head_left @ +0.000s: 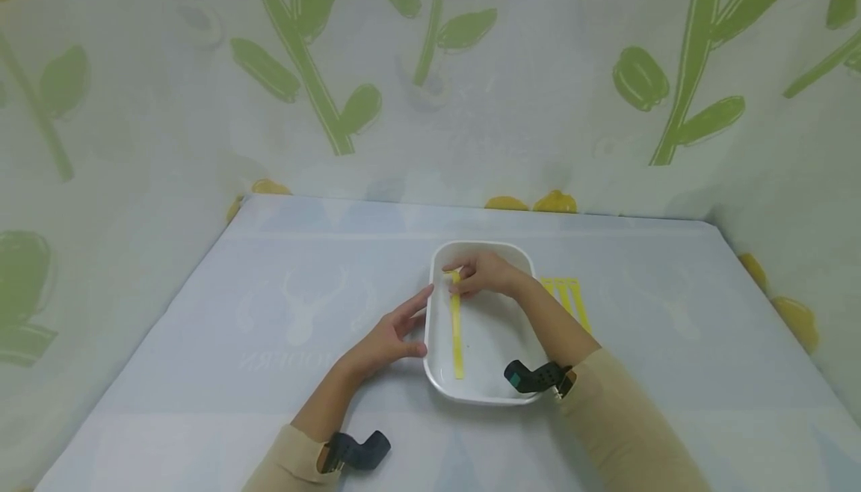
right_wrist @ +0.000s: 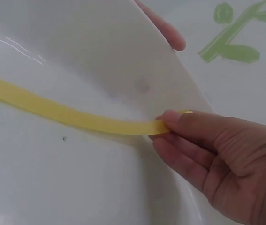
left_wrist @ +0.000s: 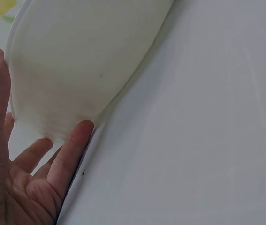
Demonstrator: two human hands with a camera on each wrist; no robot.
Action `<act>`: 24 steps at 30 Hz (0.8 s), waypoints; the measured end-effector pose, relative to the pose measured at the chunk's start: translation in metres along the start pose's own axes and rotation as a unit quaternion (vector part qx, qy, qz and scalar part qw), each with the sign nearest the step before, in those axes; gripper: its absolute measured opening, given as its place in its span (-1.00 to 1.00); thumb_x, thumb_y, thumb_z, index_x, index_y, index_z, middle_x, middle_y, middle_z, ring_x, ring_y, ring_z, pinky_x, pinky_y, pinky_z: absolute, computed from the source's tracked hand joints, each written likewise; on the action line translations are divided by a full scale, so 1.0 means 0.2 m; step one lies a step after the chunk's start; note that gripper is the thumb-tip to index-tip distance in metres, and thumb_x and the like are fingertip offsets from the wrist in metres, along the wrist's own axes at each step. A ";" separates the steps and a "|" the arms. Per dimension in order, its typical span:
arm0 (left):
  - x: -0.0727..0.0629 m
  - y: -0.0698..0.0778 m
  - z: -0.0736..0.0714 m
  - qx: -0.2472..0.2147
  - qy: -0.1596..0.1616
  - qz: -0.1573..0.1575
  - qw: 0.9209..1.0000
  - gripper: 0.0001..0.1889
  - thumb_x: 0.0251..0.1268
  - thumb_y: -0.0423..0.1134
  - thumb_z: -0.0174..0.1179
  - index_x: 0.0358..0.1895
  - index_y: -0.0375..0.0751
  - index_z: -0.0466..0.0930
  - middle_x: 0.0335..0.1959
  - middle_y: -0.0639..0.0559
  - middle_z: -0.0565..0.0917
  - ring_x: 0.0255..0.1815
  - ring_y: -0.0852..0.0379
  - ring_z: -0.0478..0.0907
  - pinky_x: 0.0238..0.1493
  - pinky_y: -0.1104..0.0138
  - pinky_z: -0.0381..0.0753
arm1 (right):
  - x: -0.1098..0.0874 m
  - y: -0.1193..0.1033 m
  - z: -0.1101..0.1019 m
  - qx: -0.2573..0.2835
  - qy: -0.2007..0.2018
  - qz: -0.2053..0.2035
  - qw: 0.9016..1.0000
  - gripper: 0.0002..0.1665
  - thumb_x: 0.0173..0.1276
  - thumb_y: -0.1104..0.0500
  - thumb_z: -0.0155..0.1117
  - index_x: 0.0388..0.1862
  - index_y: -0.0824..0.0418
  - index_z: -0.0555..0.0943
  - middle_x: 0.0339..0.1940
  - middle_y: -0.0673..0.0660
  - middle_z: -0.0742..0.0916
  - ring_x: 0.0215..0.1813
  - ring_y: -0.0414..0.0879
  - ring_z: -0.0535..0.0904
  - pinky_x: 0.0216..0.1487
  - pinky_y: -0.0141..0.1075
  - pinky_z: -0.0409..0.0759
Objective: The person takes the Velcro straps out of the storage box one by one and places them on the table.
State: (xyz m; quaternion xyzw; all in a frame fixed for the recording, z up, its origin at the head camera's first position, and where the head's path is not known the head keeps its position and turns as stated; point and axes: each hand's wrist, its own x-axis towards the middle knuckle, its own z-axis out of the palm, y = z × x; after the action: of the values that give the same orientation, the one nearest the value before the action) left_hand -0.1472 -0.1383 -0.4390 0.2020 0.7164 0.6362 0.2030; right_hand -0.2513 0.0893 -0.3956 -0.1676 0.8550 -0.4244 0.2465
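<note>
A white rectangular tub with rounded corners stands on the table. Inside it, my right hand pinches one end of a flat yellow strip between thumb and fingers. The strip runs from the far left of the tub toward its near side. In the right wrist view the strip bends slightly as it leaves the fingertips. My left hand rests against the tub's left outer wall, fingers spread and fairly straight. The left wrist view shows its fingertips touching the wall.
Several more yellow strips lie side by side on the table, right of the tub and partly behind my right forearm. The table has a pale patterned cover. A curtain-like backdrop with green plants rises behind and at the sides.
</note>
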 end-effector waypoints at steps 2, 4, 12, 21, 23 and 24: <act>0.00 0.00 0.00 -0.001 -0.002 0.005 1.000 0.03 -0.03 0.01 0.43 0.51 0.12 -0.03 0.54 0.09 -0.03 0.47 -0.16 0.09 0.28 0.06 0.35 | -0.01 0.00 -0.01 0.031 -0.007 0.003 0.999 -0.40 0.14 0.17 0.43 0.19 0.19 0.54 -0.25 0.12 0.75 -0.28 -0.11 0.68 -0.14 -0.25 0.67; 0.00 -0.01 0.00 -0.005 -0.004 0.010 1.000 0.04 -0.04 0.03 0.43 0.51 0.09 -0.03 0.54 0.06 -0.03 0.47 -0.18 0.09 0.29 0.05 0.34 | -0.01 0.00 -0.01 0.055 -0.013 0.000 0.998 -0.35 0.13 0.16 0.44 0.23 0.21 0.51 -0.23 0.13 0.75 -0.26 -0.11 0.69 -0.14 -0.23 0.67; -0.01 0.00 0.01 -0.003 -0.003 0.005 1.000 0.03 -0.03 0.07 0.41 0.51 0.14 -0.03 0.54 0.07 -0.02 0.47 -0.17 0.10 0.27 0.04 0.37 | -0.03 0.01 -0.04 0.113 -0.024 -0.034 0.993 -0.37 0.18 0.25 0.37 0.27 0.24 0.47 -0.15 0.19 0.75 -0.25 -0.12 0.66 -0.18 -0.19 0.68; -0.01 0.00 0.01 -0.001 -0.002 0.010 1.000 0.02 -0.03 0.09 0.40 0.50 0.15 -0.02 0.54 0.07 -0.01 0.46 -0.17 0.13 0.25 0.04 0.39 | -0.05 -0.01 -0.06 0.123 0.000 -0.035 0.992 -0.45 0.19 0.26 0.34 0.21 0.15 0.54 0.17 0.15 0.63 -0.15 -0.05 0.65 -0.14 -0.15 0.68; 0.00 0.00 0.01 0.001 -0.001 0.009 1.000 0.02 -0.02 0.09 0.40 0.50 0.15 -0.02 0.54 0.07 0.00 0.45 -0.17 0.13 0.25 0.04 0.39 | -0.05 -0.02 -0.06 0.127 0.000 -0.024 0.992 -0.41 0.17 0.26 0.36 0.23 0.09 0.54 0.24 0.08 0.59 -0.09 -0.04 0.62 -0.12 -0.15 0.67; 0.00 0.00 0.01 0.002 0.000 0.008 1.000 0.01 -0.02 0.09 0.40 0.50 0.16 -0.02 0.54 0.07 0.00 0.45 -0.17 0.13 0.25 0.04 0.40 | -0.05 -0.02 -0.07 0.130 -0.002 -0.020 0.991 -0.38 0.16 0.27 0.36 0.24 0.06 0.52 0.26 0.06 0.57 -0.05 -0.03 0.61 -0.11 -0.16 0.67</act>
State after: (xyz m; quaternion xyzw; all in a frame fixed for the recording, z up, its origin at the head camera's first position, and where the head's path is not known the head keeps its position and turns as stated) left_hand -0.1457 -0.1371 -0.4392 0.2081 0.7162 0.6363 0.1974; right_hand -0.2496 0.1006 -0.3819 -0.1521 0.7886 -0.5362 0.2597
